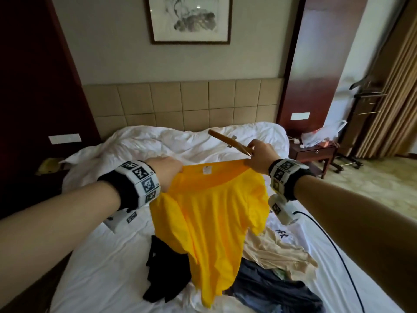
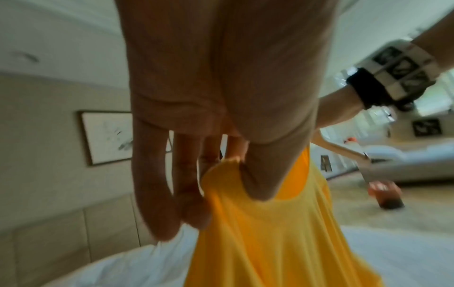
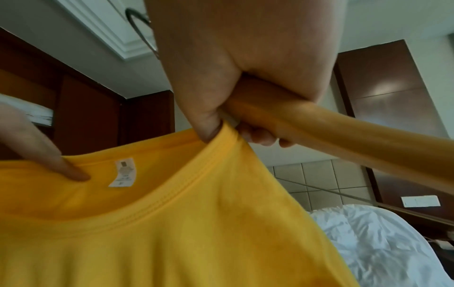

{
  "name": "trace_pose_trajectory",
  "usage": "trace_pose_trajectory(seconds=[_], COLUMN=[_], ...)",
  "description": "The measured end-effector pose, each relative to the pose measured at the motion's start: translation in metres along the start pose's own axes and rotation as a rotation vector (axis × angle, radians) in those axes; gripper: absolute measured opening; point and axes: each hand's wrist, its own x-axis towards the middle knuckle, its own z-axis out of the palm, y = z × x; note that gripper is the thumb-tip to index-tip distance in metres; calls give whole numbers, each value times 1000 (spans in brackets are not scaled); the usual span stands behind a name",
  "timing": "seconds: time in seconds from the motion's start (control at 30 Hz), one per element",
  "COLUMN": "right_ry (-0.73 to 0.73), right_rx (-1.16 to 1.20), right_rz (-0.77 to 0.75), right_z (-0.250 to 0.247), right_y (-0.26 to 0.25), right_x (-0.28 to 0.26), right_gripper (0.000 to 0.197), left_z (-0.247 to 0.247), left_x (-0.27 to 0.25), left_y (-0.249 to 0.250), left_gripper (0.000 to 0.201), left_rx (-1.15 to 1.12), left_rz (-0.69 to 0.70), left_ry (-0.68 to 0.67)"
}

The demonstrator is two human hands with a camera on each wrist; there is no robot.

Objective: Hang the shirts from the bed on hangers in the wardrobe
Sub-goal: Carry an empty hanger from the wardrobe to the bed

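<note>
A yellow T-shirt (image 1: 209, 227) hangs over the bed, held up by its collar between both hands. My left hand (image 1: 167, 172) pinches the left side of the collar (image 2: 221, 169) between thumb and fingers. My right hand (image 1: 259, 157) pinches the right side of the collar (image 3: 221, 134) and also grips a wooden hanger (image 1: 228, 140), whose arm (image 3: 343, 136) sticks out away from me. The white neck label (image 3: 123, 172) faces the right wrist camera. The shirt's hem trails onto other clothes on the bed.
On the white bed (image 1: 101, 267) lie a black garment (image 1: 164, 267), a dark blue one (image 1: 270, 283), a beige one (image 1: 275, 251) and a white one (image 1: 284, 233). A rumpled duvet (image 1: 158, 141) covers the head end. A bedside table (image 1: 316, 154) and a valet stand (image 1: 365, 98) stand at right.
</note>
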Motion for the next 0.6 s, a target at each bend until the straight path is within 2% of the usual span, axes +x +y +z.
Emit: trace_pose_trajectory(seconds=[0.03, 0.1, 0.17, 0.23, 0.37, 0.43, 0.5, 0.6], right_ry=[-2, -21, -39, -60, -101, -110, -90, 63], right_rx=[-1, 19, 53, 89, 222, 324, 524, 867], right_rz=[-6, -2, 15, 45, 100, 109, 93, 60], right_z=[0, 1, 4, 5, 9, 10, 6, -10], right_y=[-2, -4, -5, -4, 3, 9, 9, -3], right_x=[-1, -5, -10, -14, -16, -17, -22, -31], right_gripper=[35, 32, 24, 17, 15, 22, 31, 48], left_z=[1, 0, -1, -3, -8, -11, -12, -11], left_x=[0, -1, 3, 7, 10, 8, 8, 10], left_y=[0, 0, 0, 1, 9, 14, 15, 15], left_gripper=[21, 47, 58, 61, 65, 65, 65, 62], left_rx=[-55, -230, -422, -556, -674, -741, -788, -809], left_rz=[-27, -110, -153, -152, -128, -107, -98, -100], left_ry=[12, 52, 120, 148, 112, 92, 76, 58])
